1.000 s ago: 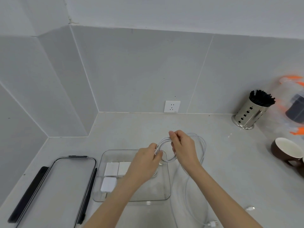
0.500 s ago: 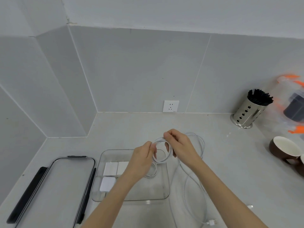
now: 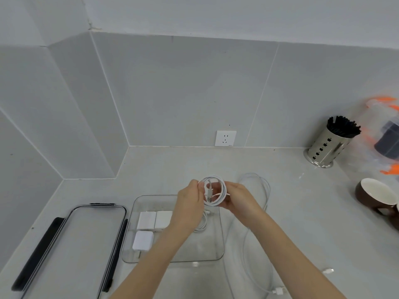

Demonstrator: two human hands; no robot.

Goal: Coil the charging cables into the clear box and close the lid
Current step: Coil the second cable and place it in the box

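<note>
Head view: fingers (image 3: 199, 187) of the left hand (image 3: 189, 198) and right hand (image 3: 241, 199) pinch a small white cable coil (image 3: 214, 194) above the clear box (image 3: 219, 234); its lid (image 3: 73, 244) lies on the surface (image 3: 302, 212) at nine o'clock.

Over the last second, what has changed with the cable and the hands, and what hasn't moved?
The white cable coil has tightened into a small neat ring, its plug end now hanging across the middle. Both the left hand and right hand kept their hold, dropping slightly toward the clear plastic box. The three white chargers, the black-rimmed lid and the loose white cable on the counter stayed put.
</note>
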